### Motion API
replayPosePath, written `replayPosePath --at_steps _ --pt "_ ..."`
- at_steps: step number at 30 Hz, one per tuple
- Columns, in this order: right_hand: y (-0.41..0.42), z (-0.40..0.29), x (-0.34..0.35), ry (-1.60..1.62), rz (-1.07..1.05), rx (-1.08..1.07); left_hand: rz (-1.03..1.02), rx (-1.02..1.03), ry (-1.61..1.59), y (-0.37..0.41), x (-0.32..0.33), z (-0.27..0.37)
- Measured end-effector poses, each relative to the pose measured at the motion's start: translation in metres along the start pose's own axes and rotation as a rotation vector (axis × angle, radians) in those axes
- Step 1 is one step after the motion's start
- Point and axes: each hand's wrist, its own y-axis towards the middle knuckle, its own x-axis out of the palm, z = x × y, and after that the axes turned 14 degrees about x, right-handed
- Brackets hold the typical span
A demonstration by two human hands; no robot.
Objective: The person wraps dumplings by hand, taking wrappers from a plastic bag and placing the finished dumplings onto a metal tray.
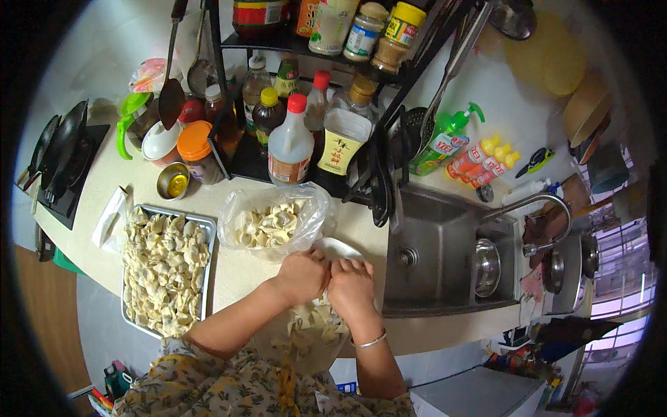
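Close together in front of my body, my left hand (304, 278) and my right hand (353, 289) have their fingers curled on the gathered top of a clear plastic bag (305, 350). Folded dumplings (315, 322) show through that bag. The pinched plastic itself is mostly hidden by my fingers. Just beyond my knuckles, a white dish (338, 247) is partly covered. Another clear plastic bag (315, 208), with its mouth spread wide, holds more dumplings (271, 225) on the counter. To the left, a metal tray (211, 250) is heaped with uncooked dumplings (164, 271).
A black rack (245, 166) with sauce bottles and seasoning jars stands at the back. Left of it are a small metal bowl (173, 181) of yellow liquid and an orange-lidded jar (200, 154). A stainless sink (432, 260) with a curved faucet (552, 198) lies right.
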Motion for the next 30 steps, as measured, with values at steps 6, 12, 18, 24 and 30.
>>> replayPosePath --at_steps 6,12,18,24,30 --pt "-0.001 0.000 0.005 -0.066 -0.046 -0.027 0.093 -0.044 -0.054 -0.003 0.011 -0.003" --pt "0.003 -0.001 0.008 -0.005 -0.091 0.009 0.072 -0.055 -0.074 -0.003 0.002 0.001" --pt "0.009 -0.004 0.006 0.031 -0.138 0.040 0.047 -0.081 -0.092 0.002 0.003 -0.006" --pt "0.012 0.000 0.011 0.055 -0.147 0.046 0.113 -0.061 -0.095 0.005 0.006 -0.006" --pt "0.012 0.004 0.018 0.034 -0.194 0.097 0.088 -0.058 -0.074 0.006 0.006 -0.007"
